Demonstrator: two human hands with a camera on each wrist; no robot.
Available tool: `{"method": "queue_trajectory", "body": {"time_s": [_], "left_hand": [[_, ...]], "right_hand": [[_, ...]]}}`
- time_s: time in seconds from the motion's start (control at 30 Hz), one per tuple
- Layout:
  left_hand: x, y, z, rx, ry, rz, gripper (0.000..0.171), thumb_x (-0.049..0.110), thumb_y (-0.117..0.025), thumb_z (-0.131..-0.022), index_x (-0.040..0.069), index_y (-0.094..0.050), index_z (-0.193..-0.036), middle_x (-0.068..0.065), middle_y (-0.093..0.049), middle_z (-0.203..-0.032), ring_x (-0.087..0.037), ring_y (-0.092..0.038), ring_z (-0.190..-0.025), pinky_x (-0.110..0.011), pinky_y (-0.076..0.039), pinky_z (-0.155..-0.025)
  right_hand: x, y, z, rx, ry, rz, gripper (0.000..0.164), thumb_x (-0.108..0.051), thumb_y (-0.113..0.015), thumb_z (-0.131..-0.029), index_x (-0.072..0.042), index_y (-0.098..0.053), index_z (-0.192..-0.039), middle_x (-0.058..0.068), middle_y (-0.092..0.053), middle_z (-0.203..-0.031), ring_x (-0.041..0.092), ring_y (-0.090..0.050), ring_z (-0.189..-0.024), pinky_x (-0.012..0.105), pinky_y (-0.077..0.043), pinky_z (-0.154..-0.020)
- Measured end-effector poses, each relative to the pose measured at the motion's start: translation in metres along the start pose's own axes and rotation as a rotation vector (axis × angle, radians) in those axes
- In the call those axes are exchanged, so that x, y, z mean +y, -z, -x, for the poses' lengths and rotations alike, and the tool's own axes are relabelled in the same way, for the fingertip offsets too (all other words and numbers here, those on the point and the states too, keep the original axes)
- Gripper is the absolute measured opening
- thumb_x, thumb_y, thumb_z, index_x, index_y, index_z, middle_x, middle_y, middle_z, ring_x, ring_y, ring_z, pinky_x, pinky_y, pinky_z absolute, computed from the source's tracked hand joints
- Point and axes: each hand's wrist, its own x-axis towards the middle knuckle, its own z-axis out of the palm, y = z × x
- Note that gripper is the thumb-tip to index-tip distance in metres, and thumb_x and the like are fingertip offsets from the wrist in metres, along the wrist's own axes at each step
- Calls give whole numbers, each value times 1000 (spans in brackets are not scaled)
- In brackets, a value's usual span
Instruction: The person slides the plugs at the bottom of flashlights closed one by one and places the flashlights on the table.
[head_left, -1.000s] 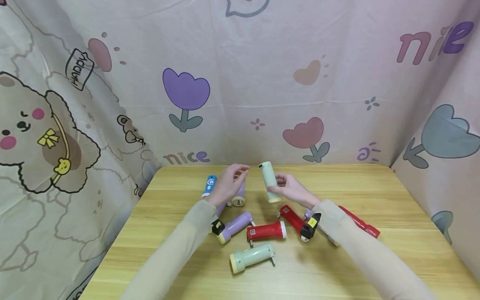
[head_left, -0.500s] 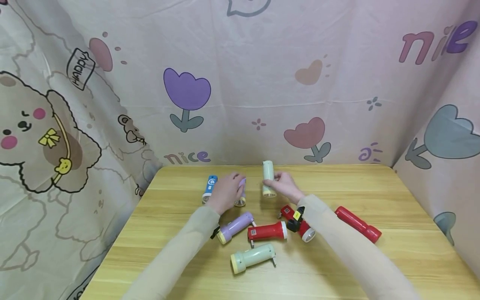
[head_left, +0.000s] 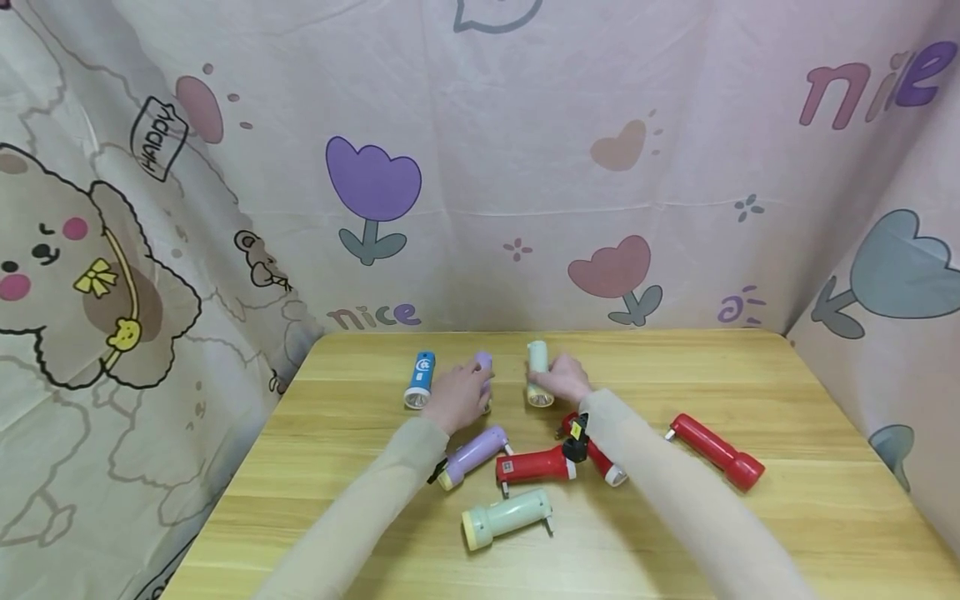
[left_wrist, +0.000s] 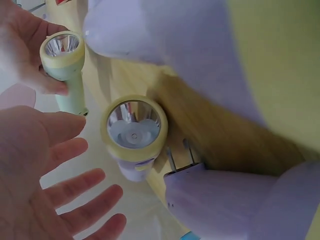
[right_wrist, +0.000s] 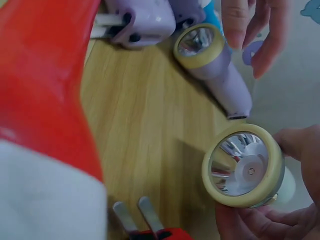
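Observation:
My right hand (head_left: pixel 564 379) holds a pale green flashlight (head_left: pixel 537 358) at the back middle, its thumb and fingers around the barrel. The lens end with its cream rim (right_wrist: pixel 274 182) faces me in the right wrist view. My left hand (head_left: pixel 459 396) is beside a purple flashlight (head_left: pixel 484 360), partly covering it in the head view. In the left wrist view its fingers (left_wrist: pixel 95 207) are spread, with a gap to that flashlight's body (left_wrist: pixel 134 172). Left of this hand lies a blue flashlight (head_left: pixel 422 373) with a white rim.
Nearer me lie another purple flashlight (head_left: pixel 474 454), a red one (head_left: pixel 531 466), a second red one (head_left: pixel 604 467) partly under my right wrist, and a pale green one (head_left: pixel 512 515). A third red flashlight (head_left: pixel 716 450) is at the right. Some have metal plug prongs (right_wrist: pixel 146 212) sticking out.
My right hand has lowered the pale green flashlight, which now points more directly at me. My left hand has shifted slightly down toward me, beside the purple flashlight, uncovering the blue one.

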Motion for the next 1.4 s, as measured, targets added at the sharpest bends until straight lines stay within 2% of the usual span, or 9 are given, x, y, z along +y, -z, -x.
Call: {"method": "queue_trajectory", "body": {"time_s": [0.17,0.33,0.53,0.7,0.83,1.0,1.23,1.4], "left_hand": [[0,-2,0,-17,14,-3,39,29,-59,-102,16,-60,-139,-16,-56,-147,-39,-61,-124,-54,-55,-99],[0,-2,1,-50,24,25,28,27,-62,-100,13,-67,-123,-13,-66,-127,-33,-67,-106,-48,-59,-90],[1,1,1,-110,39,41,25,27,-62,-100,12,-69,-119,-10,-68,-116,-30,-68,-100,-45,-58,-90],[1,6,-1,-139,39,72,17,26,-62,-101,12,-71,-104,-7,-69,-97,-23,-65,-84,-41,-58,-80],[-1,8,-5,-154,43,94,16,24,-62,-101,12,-70,-96,-5,-67,-87,-20,-61,-78,-37,-56,-75],[-3,9,-8,-173,59,107,14,23,-62,-100,11,-70,-96,-6,-67,-88,-21,-60,-78,-37,-54,-75],[-3,11,-7,-212,71,146,19,20,-63,-100,8,-71,-112,-10,-70,-98,-22,-61,-83,-39,-55,-82],[-3,11,-9,-207,63,141,14,20,-62,-100,10,-70,-107,-10,-69,-94,-22,-60,-81,-39,-55,-78]], "right_hand": [[2,-5,-1,-24,-39,14,34,-34,-73,-87,-2,-61,-90,9,-61,-82,19,-53,-69,25,-43,-56],[2,-10,-3,-38,-52,60,37,-34,-73,-87,-1,-59,-96,10,-58,-83,20,-52,-70,25,-42,-56],[-1,-9,-2,-58,-55,103,39,-36,-72,-88,0,-59,-96,11,-59,-83,20,-53,-70,25,-42,-55],[-2,-5,1,-91,-53,134,44,-38,-70,-90,3,-59,-104,14,-62,-87,21,-56,-72,25,-44,-55],[-1,-3,2,-114,-59,146,45,-42,-70,-89,1,-60,-100,13,-62,-85,21,-56,-71,25,-44,-55],[0,-3,1,-139,-53,147,41,-39,-73,-86,-1,-61,-95,10,-62,-81,20,-56,-69,26,-45,-56],[-2,-2,5,-132,-26,128,39,-33,-74,-86,1,-61,-99,11,-62,-83,21,-57,-71,28,-48,-58],[-3,-1,6,-119,-24,120,39,-32,-73,-87,3,-61,-102,12,-64,-85,22,-58,-71,27,-49,-58]]}}
